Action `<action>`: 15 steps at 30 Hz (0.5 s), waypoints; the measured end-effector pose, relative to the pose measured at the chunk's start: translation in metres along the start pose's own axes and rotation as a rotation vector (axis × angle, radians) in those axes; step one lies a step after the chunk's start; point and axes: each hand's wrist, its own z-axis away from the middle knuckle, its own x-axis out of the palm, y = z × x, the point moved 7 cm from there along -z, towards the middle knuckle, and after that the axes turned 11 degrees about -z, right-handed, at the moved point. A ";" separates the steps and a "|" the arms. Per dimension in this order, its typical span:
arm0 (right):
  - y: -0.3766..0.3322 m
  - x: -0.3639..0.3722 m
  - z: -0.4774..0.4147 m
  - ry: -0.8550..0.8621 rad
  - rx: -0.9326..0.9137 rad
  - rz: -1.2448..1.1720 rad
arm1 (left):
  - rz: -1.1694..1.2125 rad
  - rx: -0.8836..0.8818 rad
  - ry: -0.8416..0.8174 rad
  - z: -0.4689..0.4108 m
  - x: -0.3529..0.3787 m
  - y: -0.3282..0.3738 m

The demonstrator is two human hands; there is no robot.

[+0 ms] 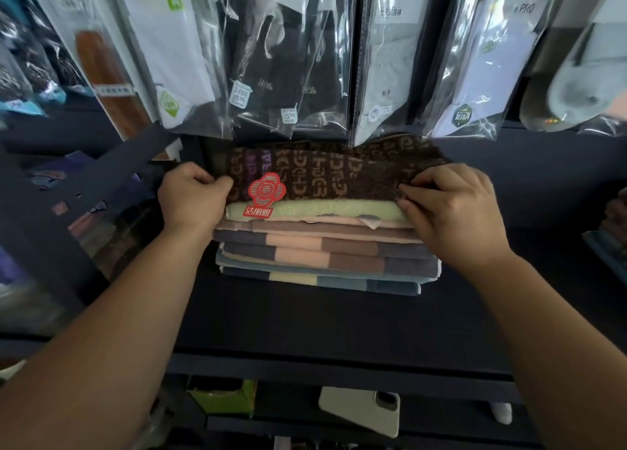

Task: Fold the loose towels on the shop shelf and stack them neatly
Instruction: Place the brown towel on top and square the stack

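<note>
Head view: your left hand (193, 198) and right hand (451, 208) both reach to the brown patterned towel (325, 174), which lies on top of the stack of folded towels (325, 256) on the dark shelf (305, 317). Your left fingers (220, 183) are curled and pinch the towel's left edge; your right fingers (412, 186) are curled and pinch its right edge, so the towel spans the space between them. Just beside your left fingers a red flower-shaped label (267, 191) sits on the towel's front. Directly under both sets of fingers lies a light green towel (315, 210), then striped ones in peach, brown, grey and blue. Beyond your fingers hang packaged socks (295, 59) in clear bags, their lower ends overlapping the brown towel's far edge. Well below your fingers, on a lower level, lies a phone (359, 412).
</note>
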 end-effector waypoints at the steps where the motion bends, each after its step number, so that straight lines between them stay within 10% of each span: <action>1: -0.001 -0.001 0.001 -0.006 0.020 0.000 | -0.008 0.011 0.021 0.003 -0.003 -0.002; 8: -0.030 0.013 -0.038 -0.235 0.048 -0.037 | -0.252 0.993 0.233 0.069 -0.018 0.084; 15: -0.069 0.055 -0.080 -0.575 0.048 -0.149 | -0.621 0.917 -0.269 0.065 0.031 0.110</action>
